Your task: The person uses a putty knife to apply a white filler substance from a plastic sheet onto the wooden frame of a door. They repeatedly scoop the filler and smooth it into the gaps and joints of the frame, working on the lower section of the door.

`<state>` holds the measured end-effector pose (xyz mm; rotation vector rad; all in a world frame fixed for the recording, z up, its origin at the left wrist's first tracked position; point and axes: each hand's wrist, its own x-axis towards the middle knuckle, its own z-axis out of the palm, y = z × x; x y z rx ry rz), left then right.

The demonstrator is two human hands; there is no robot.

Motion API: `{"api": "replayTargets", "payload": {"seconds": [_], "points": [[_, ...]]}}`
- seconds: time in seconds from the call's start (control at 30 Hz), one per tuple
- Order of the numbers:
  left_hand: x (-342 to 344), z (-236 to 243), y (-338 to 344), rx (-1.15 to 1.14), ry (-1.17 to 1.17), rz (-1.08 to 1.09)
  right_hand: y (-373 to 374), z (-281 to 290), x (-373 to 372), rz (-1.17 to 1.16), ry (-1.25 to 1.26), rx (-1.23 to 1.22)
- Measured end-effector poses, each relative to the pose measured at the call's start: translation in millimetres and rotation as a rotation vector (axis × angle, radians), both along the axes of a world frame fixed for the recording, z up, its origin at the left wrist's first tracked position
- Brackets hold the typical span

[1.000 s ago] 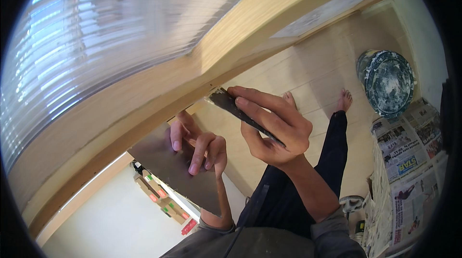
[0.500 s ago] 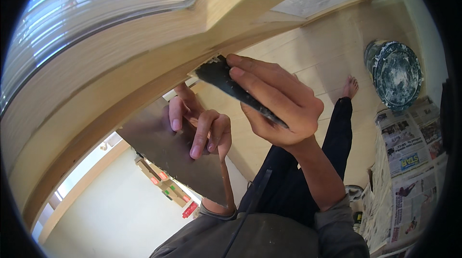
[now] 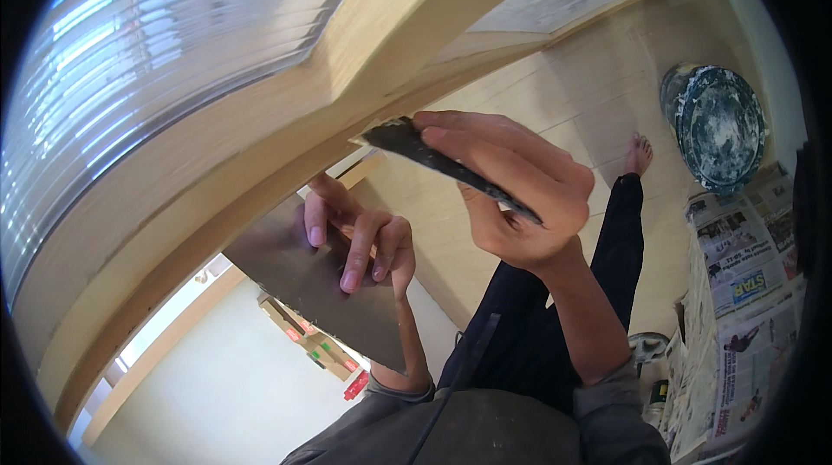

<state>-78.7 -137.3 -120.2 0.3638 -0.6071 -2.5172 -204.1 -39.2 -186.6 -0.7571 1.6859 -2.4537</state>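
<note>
My right hand (image 3: 529,172) has its grip closed on a thin, flat, black scraper (image 3: 403,143) with a pale, crusty edge. The fingers lie long on its top. The scraper's tip is right by the low edge of a long, pale yellow wooden beam (image 3: 251,149), but I can't tell if they touch. I think the scraper is light and a bit bendy, so the middle is a good place to hold, away from the crusty edge. If that crust is wet, it could get slippery.

My left hand (image 3: 373,235) has its grip on a wide, flat, grey-brown sheet (image 3: 290,266), just below the beam. The fingers bend over its face; what holds it from under is hidden. It looks thin and stiff, maybe metal or plastic. I'd guess it is light but tips easily, so I'd hold it near the middle and keep skin off the rough rim.

Above the beam is a see-through, ribbed panel (image 3: 173,75). Below the beam, past the sheet, are brown cardboard boxes (image 3: 299,335). Well away from the beam, to the right, is a round, dark green bucket smeared with white (image 3: 719,129), with grey printed newspapers (image 3: 737,244) next to it.
</note>
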Motion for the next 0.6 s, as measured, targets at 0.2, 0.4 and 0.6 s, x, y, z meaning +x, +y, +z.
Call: {"api": "replayTargets", "payload": {"seconds": [0.2, 0.4, 0.6], "points": [[-6.8, 0.6, 0.4, -0.039, -0.026, 0.001, -6.5, 0.0, -7.6, 0.068, 0.052, -0.01], [-1.6, -0.9, -0.1, -0.024, -0.009, 0.002, 1.6, 1.1, -23.5, 0.212, 0.065, 0.026], [-4.7, 0.1, 3.2, -0.029, -0.037, 0.017, 15.0, 12.4, -40.8, 0.348, 0.026, 0.065]]}}
